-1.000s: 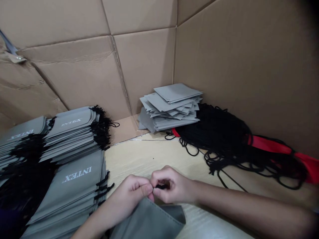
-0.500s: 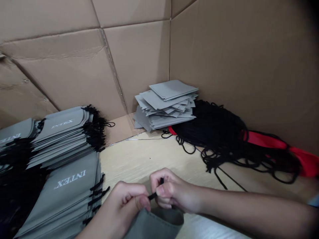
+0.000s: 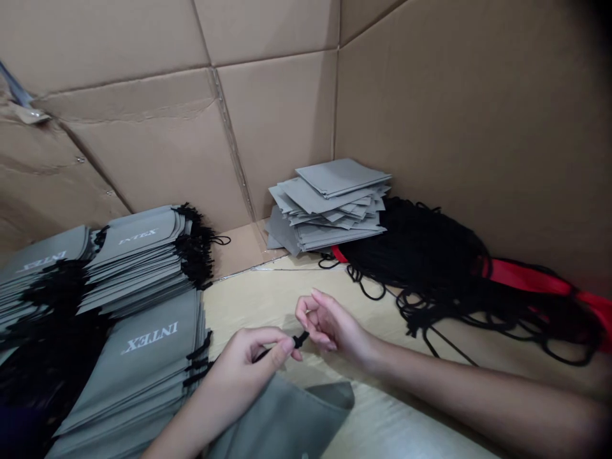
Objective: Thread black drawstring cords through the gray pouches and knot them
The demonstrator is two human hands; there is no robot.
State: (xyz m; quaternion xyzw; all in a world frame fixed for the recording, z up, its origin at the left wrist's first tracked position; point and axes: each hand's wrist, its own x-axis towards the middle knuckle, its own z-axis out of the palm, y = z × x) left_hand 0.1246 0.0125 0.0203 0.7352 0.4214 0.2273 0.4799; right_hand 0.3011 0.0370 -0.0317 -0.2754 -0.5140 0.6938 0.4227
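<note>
A grey fabric pouch lies on the pale wooden table under my hands. My left hand pinches the knotted end of the pouch's black drawstring between thumb and forefinger. My right hand hovers just right of the knot, its fingers loosely curled and apart, holding nothing. To the left are stacks of finished grey pouches printed INTEX with black cords at their ends.
A pile of plain grey pouches sits in the back corner. Beside it lies a heap of loose black cords tied with a red strip. Cardboard walls enclose the table at the back and right.
Both hands were pinched together on the cord end over the pouch. My right hand has let go and lifted away to the right; my left still holds the knot.
</note>
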